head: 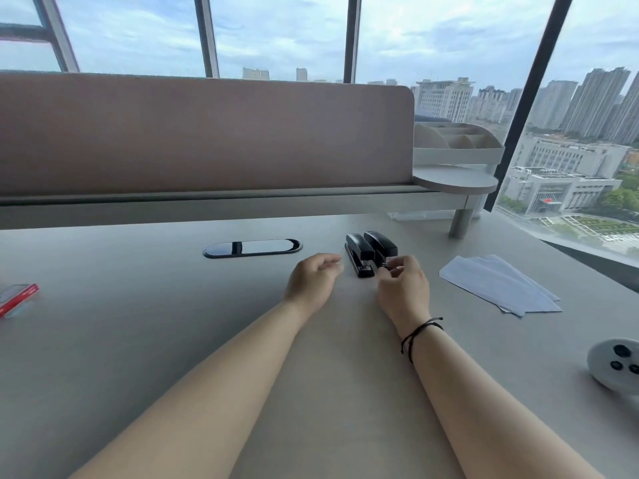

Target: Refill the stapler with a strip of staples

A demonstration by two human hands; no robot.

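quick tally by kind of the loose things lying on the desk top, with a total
staplers: 2, black, side by side
envelopes: 2 at least, pale, overlapping
red box: 1, at the left edge
white controller: 1, at the right edge
total: 6

The right hand pinches something small at the front of the right stapler; it is too small to tell, so it is left out.

A glossy black plastic stapler (370, 252) lies opened out on the grey surface (173, 340), its two halves side by side, toward the far edge, right of centre.
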